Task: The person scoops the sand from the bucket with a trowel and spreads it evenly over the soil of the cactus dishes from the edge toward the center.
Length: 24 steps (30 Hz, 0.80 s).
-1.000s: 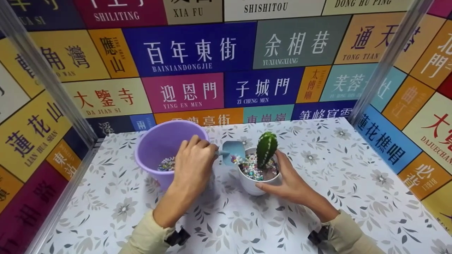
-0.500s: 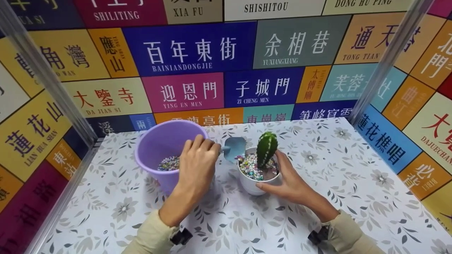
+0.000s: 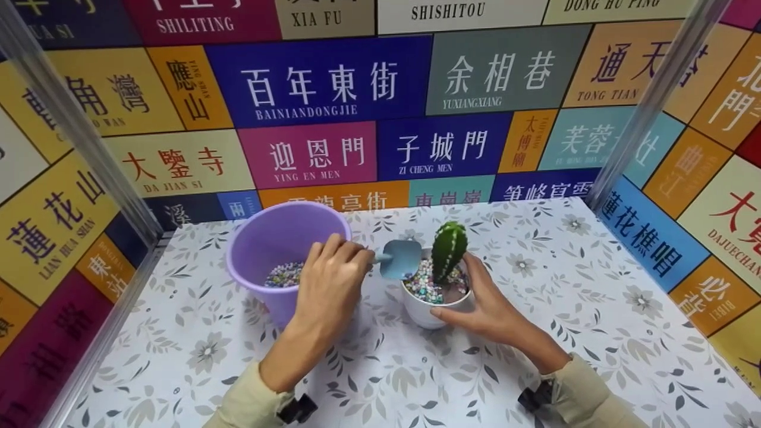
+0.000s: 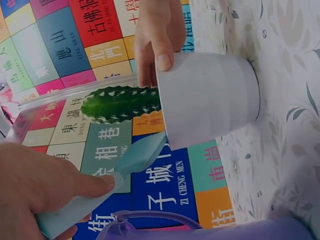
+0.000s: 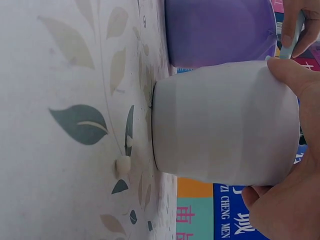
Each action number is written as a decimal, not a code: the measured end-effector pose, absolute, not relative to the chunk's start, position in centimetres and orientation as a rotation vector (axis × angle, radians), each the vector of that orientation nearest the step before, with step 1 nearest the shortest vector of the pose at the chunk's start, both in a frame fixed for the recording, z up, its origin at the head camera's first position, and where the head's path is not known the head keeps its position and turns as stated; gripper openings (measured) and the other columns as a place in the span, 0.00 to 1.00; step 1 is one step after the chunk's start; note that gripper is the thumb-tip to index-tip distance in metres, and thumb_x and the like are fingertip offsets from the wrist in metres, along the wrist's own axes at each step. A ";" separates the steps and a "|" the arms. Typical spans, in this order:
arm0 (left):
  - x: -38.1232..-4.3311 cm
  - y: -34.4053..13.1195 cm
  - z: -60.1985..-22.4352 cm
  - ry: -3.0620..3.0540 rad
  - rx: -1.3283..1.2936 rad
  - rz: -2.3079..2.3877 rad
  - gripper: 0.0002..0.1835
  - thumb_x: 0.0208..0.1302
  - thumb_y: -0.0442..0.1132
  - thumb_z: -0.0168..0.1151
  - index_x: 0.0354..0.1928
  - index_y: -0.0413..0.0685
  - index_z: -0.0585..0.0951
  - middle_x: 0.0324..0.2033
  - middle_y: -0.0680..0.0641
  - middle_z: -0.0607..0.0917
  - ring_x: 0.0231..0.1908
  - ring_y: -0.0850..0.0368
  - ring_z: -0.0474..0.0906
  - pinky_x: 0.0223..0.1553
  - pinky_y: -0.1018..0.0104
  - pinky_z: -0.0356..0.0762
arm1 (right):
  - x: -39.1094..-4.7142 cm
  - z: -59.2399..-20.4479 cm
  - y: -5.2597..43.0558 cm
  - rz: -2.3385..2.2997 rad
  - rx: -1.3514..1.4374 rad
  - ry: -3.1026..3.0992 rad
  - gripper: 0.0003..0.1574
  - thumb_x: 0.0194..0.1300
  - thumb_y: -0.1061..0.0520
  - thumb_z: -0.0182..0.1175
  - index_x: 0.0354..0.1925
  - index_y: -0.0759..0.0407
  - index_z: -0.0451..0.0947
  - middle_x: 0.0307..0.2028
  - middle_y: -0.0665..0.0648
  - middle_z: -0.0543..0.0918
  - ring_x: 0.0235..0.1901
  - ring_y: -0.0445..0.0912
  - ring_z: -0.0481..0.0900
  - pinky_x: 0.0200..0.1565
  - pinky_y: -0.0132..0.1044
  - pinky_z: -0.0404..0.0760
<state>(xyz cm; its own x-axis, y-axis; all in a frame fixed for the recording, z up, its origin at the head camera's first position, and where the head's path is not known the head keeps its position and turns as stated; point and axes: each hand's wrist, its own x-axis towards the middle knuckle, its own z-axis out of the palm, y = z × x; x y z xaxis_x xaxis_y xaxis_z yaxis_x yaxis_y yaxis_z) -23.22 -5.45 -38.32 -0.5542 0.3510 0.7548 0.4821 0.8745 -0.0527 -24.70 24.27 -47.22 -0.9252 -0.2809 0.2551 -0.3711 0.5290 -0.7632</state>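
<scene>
My left hand (image 3: 333, 279) grips the handle of a small light-blue trowel (image 3: 402, 259), thumb along the handle in the left wrist view. The trowel's blade is tilted at the left rim of a white pot (image 3: 431, 314). Inside the pot are multicoloured pebbles (image 3: 423, 288) around an upright green cactus (image 3: 448, 252). My right hand (image 3: 484, 306) holds the pot by its right side, thumb in front and fingers behind, and the pot stands on the table. Left of the pot, partly behind my left hand, is a purple bucket (image 3: 261, 288) with more pebbles (image 3: 283, 275) at its bottom.
A white table cover with grey leaves and flowers (image 3: 380, 380) lies under everything. Behind it rises a wall of coloured name panels (image 3: 321, 80), with metal posts (image 3: 660, 101) at the corners. In the right wrist view a small pale pebble (image 5: 123, 165) lies on the cover.
The trowel's blade has moved right to the pot's rim and turned over; the pebbles seen on it earlier are gone from it. My right hand and the pot have stayed put.
</scene>
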 end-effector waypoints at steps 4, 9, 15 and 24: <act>-22.6 -6.0 -38.4 -2.240 -0.630 -0.302 0.09 0.64 0.36 0.78 0.45 0.51 0.94 0.41 0.51 0.95 0.39 0.51 0.79 0.40 0.58 0.73 | -24.7 -47.3 24.3 1.370 0.572 -2.657 0.81 0.60 0.38 0.80 0.88 0.61 0.38 0.87 0.65 0.48 0.86 0.62 0.47 0.82 0.69 0.51; -22.3 -6.3 -38.8 -2.230 -0.663 -0.351 0.11 0.63 0.35 0.79 0.48 0.50 0.93 0.42 0.51 0.94 0.41 0.51 0.80 0.41 0.60 0.74 | -25.0 -47.4 24.2 1.381 0.606 -2.618 0.78 0.59 0.39 0.81 0.87 0.57 0.43 0.85 0.62 0.54 0.85 0.60 0.51 0.82 0.67 0.53; -22.5 -6.1 -39.0 -2.183 -0.687 -0.361 0.11 0.62 0.35 0.78 0.47 0.49 0.93 0.41 0.51 0.94 0.41 0.52 0.81 0.41 0.61 0.76 | -25.1 -47.6 24.2 1.385 0.635 -2.578 0.74 0.59 0.41 0.82 0.87 0.51 0.47 0.83 0.59 0.58 0.84 0.58 0.55 0.81 0.66 0.55; -22.1 -5.8 -38.6 -2.142 -0.735 -0.365 0.10 0.63 0.33 0.77 0.45 0.49 0.93 0.41 0.51 0.94 0.42 0.52 0.81 0.43 0.60 0.76 | -24.9 -47.4 24.3 1.380 0.594 -2.634 0.79 0.60 0.40 0.81 0.88 0.59 0.40 0.86 0.63 0.51 0.86 0.61 0.48 0.82 0.69 0.53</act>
